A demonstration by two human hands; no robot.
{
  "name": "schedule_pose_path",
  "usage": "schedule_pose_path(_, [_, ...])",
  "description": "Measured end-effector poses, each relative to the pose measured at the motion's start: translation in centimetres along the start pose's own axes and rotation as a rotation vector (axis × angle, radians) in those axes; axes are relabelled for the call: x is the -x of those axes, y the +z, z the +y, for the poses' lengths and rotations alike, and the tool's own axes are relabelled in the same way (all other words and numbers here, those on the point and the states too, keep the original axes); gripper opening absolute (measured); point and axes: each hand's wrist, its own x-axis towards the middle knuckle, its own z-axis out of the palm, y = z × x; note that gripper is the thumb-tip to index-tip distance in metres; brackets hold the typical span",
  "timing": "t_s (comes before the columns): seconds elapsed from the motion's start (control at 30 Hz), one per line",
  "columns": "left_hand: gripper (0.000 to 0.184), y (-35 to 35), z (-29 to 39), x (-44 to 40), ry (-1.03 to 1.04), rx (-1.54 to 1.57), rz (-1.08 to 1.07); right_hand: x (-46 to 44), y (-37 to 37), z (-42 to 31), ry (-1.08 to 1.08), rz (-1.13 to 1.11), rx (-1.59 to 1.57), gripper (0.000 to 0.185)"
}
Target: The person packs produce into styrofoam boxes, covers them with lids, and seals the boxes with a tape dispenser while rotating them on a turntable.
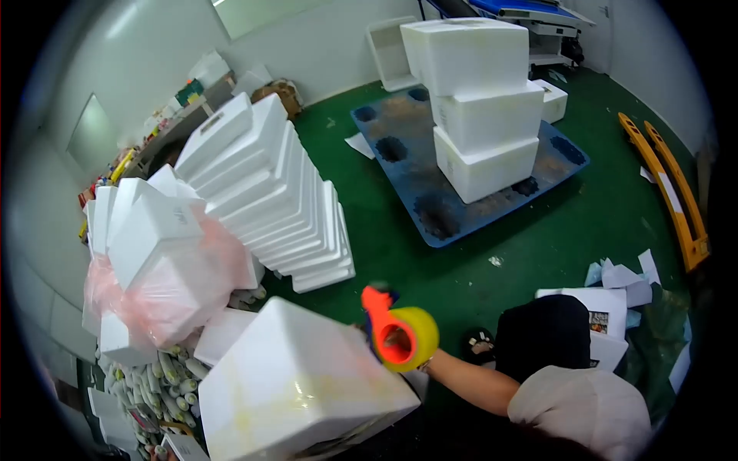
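Observation:
My right hand (419,361), partly hidden behind the roll, grips a tape dispenser (369,303) with an orange-red frame and a wide roll of yellow tape (423,338). The dispenser is at the right side of a large white foam box (296,369), close to or touching it; I cannot tell which. The box is tilted towards me, and strips of clear yellowish tape cross its surface. My left hand does not show.
Left of the box lie many pale, long vegetables (165,388) beside foam boxes in pink plastic film (184,284). Foam lids (284,192) lean in a stack behind. Three foam boxes (484,115) stand on a blue pallet (430,230). A yellow pallet jack (676,207) is far right.

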Motion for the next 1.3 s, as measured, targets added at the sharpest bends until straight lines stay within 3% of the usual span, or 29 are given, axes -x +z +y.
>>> schedule_pose_path(0.07, [0.052, 1.2, 0.2, 0.2, 0.014, -0.014, -0.037, 2.8, 0.5, -5.9, 0.059, 0.093, -0.230, 0.053])
schedule_pose_path(0.1, [0.053, 2.3, 0.5, 0.3, 0.027, -0.007, -0.074, 4.8, -1.2, -7.4, 0.011, 0.218, 0.241, 0.056])
schedule_pose_path(0.17, [0.054, 5.7, 1.7, -0.6, 0.070, 0.039, -0.234, 8.4, -4.2, -8.4, -0.080, 0.408, 0.229, 0.056])
schedule_pose_path(0.2, [0.055, 8.9, 2.9, -1.0, 0.095, 0.049, -0.345, 9.0, -5.3, -9.1, -0.125, 0.461, -0.252, 0.054])
schedule_pose_path(0.27, [0.051, 19.4, 9.7, 1.3, 0.076, -0.244, -0.583, 11.0, -8.3, -9.8, -0.146, 0.519, -0.167, 0.051])
schedule_pose_path(0.3, [0.048, 21.4, 6.5, -1.9, 0.275, -0.599, -0.499, 12.2, -10.1, -10.4, -0.170, 0.578, -0.075, 0.048])
schedule_pose_path(0.33, [0.047, 27.9, 10.1, 1.5, 0.259, -0.275, -0.609, 12.9, -11.8, -10.8, -0.197, 0.633, 0.015, 0.046])
schedule_pose_path(0.37, [0.048, 34.8, 15.6, 4.0, 0.005, -0.525, -0.649, 12.8, -13.7, -11.2, -0.236, 0.680, 0.105, 0.045])
schedule_pose_path(0.4, [0.037, 38.6, 11.2, -0.9, 0.190, -0.454, -0.778, 12.1, -15.2, -11.4, -0.280, 0.725, 0.190, 0.045])
schedule_pose_path(0.43, [0.039, 43.6, 12.1, -0.6, 0.266, -0.443, -0.921, 10.5, -16.2, -11.4, -0.328, 0.774, 0.265, 0.045])
schedule_pose_path(0.47, [0.043, 48.7, 14.4, 2.3, 0.404, -0.840, -0.811, 8.0, -14.9, -13.4, -0.497, 0.949, -0.582, 0.052])
schedule_pose_path(0.5, [0.054, 53.0, 9.8, -1.1, 0.536, -0.703, -0.952, 6.9, -14.4, -15.4, -0.442, 0.990, -0.668, 0.055])
schedule_pose_path(0.53, [0.066, 55.6, 10.0, 2.1, 0.249, -0.336, -1.141, 6.4, -14.7, -16.8, -0.384, 1.044, -0.749, 0.058])
schedule_pose_path(0.57, [0.069, 58.8, 4.0, -0.9, 0.237, -0.543, -1.133, 5.9, -17.5, -17.1, -0.394, 1.141, -0.870, 0.062])
schedule_pose_path(0.6, [0.070, 60.4, 0.5, 0.5, 0.265, -0.818, -1.066, 5.8, -18.4, -17.3, -0.432, 1.266, -0.769, 0.064])
schedule_pose_path(0.63, [0.072, 60.5, -0.5, 2.8, 0.203, -0.835, -1.127, 6.2, -20.3, -17.5, -0.437, 1.330, -0.770, 0.061])
schedule_pose_path(0.67, [0.081, 60.4, -5.2, 2.2, 0.035, -0.482, -1.185, 6.9, -22.1, -17.2, -0.442, 1.392, -0.773, 0.059])
schedule_pose_path(0.73, [0.082, 60.4, -5.1, 6.0, -0.113, -0.433, -1.114, 8.2, -22.0, -16.9, -0.507, 1.244, -0.661, 0.057])
schedule_pose_path(0.8, [0.085, 60.3, -9.8, 7.0, 0.399, -0.551, -1.079, 9.5, -21.7, -15.8, -0.636, 1.365, -0.510, 0.052])
schedule_pose_path(0.9, [0.101, 61.0, -10.7, 8.9, 0.183, -0.404, -1.162, 10.0, -19.2, -16.0, -0.759, 1.258, -0.344, 0.037])
schedule_pose_path(0.97, [0.118, 60.2, -7.6, 11.4, 0.169, -0.547, -1.201, 10.1, -20.6, -14.2, -0.748, 1.219, -0.263, 0.037])
schedule_pose_path(1.0, [0.124, 60.3, -8.8, 12.3, 0.432, -0.709, -1.049, 10.4, -22.4, -12.9, -0.717, 1.231, -0.217, 0.040])
schedule_pose_path(1.03, [0.125, 60.3, -8.5, 13.1, 0.362, -0.614, -1.043, 10.1, -24.4, -12.3, -0.769, 1.421, 0.339, 0.037])
schedule_pose_path(1.1, [0.124, 60.5, -8.2, 14.0, 0.315, -0.570, -0.995, 10.2, -27.2, -11.9, -0.777, 1.342, 0.641, 0.033])
schedule_pose_path(1.17, [0.121, 61.3, -7.6, 15.6, 0.330, -0.563, -0.931, 9.4, -31.9, -12.3, -0.853, 0.841, 0.061, 0.031])
schedule_pose_path(1.23, [0.120, 64.4, -8.8, 16.2, 0.380, -0.618, -0.816, 6.8, -34.8, -15.2, -0.542, 1.335, 1.318, 0.029])
schedule_pose_path(1.27, [0.119, 66.0, -9.4, 16.2, 0.434, -0.666, -0.698, 4.9, -39.6, -15.3, -0.603, 1.289, 1.221, 0.028])
schedule_pose_path(1.3, [0.119, 67.6, -9.8, 15.0, 0.496, -0.570, -0.747, 1.8, -38.4, -17.7, -0.639, 1.149, 0.782, 0.030])
